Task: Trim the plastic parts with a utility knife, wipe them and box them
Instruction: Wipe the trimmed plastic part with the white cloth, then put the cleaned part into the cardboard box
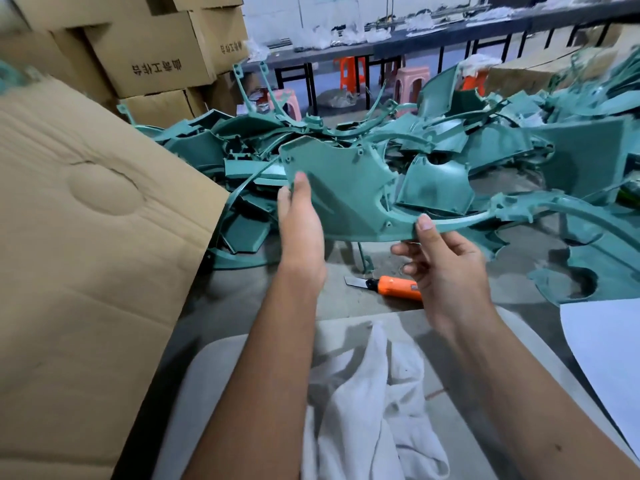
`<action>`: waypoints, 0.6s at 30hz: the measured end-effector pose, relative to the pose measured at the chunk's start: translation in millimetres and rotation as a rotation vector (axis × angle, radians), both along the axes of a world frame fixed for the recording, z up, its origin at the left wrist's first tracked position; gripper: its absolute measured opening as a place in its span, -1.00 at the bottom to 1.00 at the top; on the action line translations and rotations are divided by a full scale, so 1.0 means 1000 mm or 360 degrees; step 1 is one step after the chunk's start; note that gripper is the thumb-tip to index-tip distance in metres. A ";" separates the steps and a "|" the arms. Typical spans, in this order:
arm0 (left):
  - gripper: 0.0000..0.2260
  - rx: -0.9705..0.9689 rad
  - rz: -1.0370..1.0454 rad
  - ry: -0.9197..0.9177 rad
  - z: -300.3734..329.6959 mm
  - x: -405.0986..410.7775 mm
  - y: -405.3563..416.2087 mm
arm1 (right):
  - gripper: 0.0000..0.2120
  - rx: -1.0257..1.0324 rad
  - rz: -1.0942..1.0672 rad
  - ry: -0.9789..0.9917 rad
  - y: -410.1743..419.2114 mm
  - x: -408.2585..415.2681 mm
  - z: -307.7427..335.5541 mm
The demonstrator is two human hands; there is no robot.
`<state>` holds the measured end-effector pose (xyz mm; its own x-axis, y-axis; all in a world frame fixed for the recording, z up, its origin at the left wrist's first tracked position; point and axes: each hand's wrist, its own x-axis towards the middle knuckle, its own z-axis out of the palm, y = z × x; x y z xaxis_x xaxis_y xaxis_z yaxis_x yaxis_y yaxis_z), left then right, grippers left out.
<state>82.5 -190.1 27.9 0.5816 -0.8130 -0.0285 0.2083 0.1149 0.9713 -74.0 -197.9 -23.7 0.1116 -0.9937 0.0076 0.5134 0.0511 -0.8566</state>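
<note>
Both hands hold one teal plastic panel (341, 199) in the air above the worktop (277, 299), in front of the person. The left hand (299, 226) grips the left edge of the panel, thumb on the upper face and the fingers hidden behind it. The right hand (446, 265) pinches the lower right edge, where the panel narrows into a long curved strip; the thumb presses on top and the other fingers curl below. The long axis of the panel runs from left to right, tilted a little down toward the right hand. The utility knife (388, 287), with an orange handle and the blade pushed out, lies on the worktop just below and partly behind the right hand, so this hand is the nearer one to take it. The white cloth (367, 393), soft and crumpled, lies nearer to the person, between the forearms. The panel looks rigid and thin, matt, with small screw bosses and curved cut-outs. Behind it is a big heap of similar teal parts (433, 150). At the left leans a brown corrugated cardboard sheet (86, 237), perhaps a flap of the box, though I cannot tell.
</note>
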 end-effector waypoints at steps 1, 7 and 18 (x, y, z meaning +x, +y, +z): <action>-0.70 0.0068 0.0051 -0.0127 0.011 0.002 -0.002 | -0.74 -0.0014 0.0034 -0.0032 0.002 0.001 0.001; -0.77 0.0196 -0.0090 -0.0674 0.074 0.037 0.024 | -0.68 -0.0023 0.0280 -0.0210 0.015 0.014 0.016; -0.80 0.0063 0.0995 -0.1088 0.199 0.145 0.189 | -0.75 -0.0197 0.0933 -0.0267 0.069 0.175 0.186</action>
<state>227.9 -1.5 226.5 0.8146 -0.3514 0.4615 -0.5001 -0.0224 0.8657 101.3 -129.0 162.4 0.6256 -0.7581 0.1839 0.5583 0.2705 -0.7843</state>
